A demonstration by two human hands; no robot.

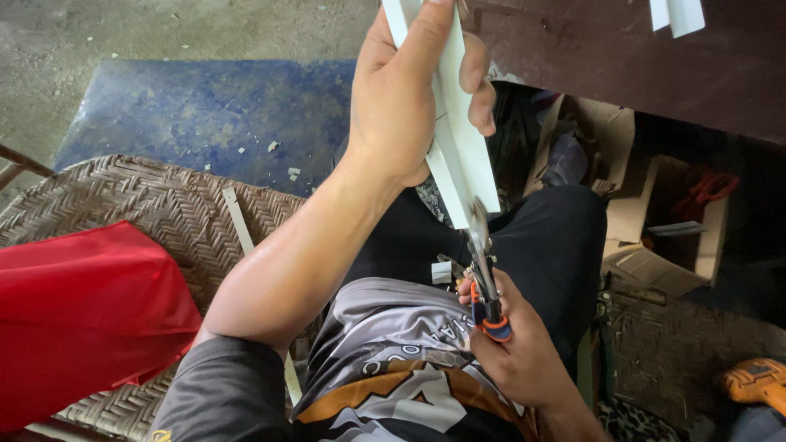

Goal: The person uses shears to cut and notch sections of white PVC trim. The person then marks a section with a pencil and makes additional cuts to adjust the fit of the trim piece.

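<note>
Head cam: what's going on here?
A seated person is cutting a white strip with snips. The left hand grips the strip and holds it up over the lap; the right hand squeezes the orange-handled snips, whose blades bite into the strip's lower end. A woven seat with a red cloth lies to the left, and an orange drill sits at the lower right.

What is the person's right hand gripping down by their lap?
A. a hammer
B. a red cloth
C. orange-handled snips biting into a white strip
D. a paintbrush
C: the right hand squeezes orange-handled snips whose blades meet the lower end of the white strip, which the left hand holds up.
</note>
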